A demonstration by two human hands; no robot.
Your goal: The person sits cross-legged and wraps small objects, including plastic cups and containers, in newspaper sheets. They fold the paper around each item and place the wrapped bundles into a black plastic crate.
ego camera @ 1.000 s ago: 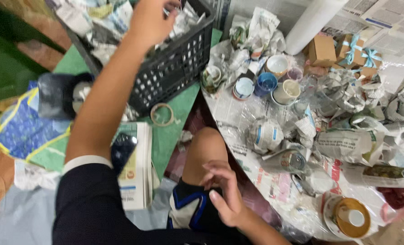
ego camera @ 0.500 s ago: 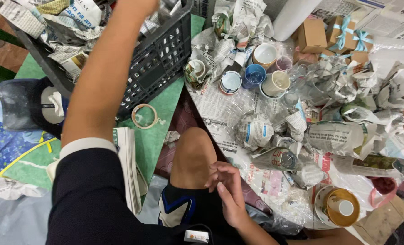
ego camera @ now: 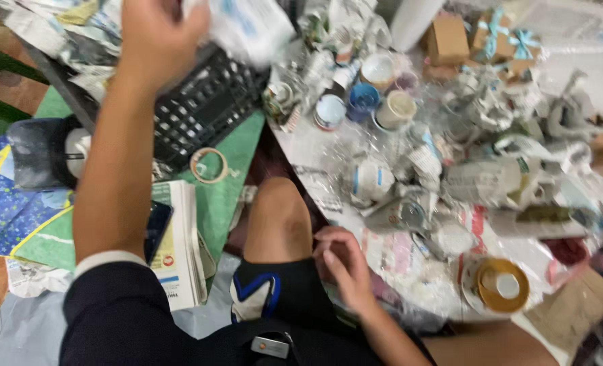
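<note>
My left hand [ego camera: 159, 37] is raised over the black plastic crate [ego camera: 206, 108] and grips a crumpled white and blue paper bundle [ego camera: 251, 27]. My right hand [ego camera: 342, 268] rests loosely curled against my knee [ego camera: 278, 217], at the edge of the low table [ego camera: 396, 251], and holds nothing. Newspaper-wrapped cups and bowls [ego camera: 372, 183] lie just beyond that hand on the table.
Blue and white cups [ego camera: 362, 102] stand at the table's far side near small cardboard gift boxes [ego camera: 477, 41]. A tape roll [ego camera: 209, 165] and stacked newspapers [ego camera: 179, 244] lie on the green mat. A yellow-lidded tin [ego camera: 498, 285] sits at the right.
My left hand has pulled back out of the crate, lifting the paper bundle toward the table. The view has tilted downward. My right hand stays at my knee.
</note>
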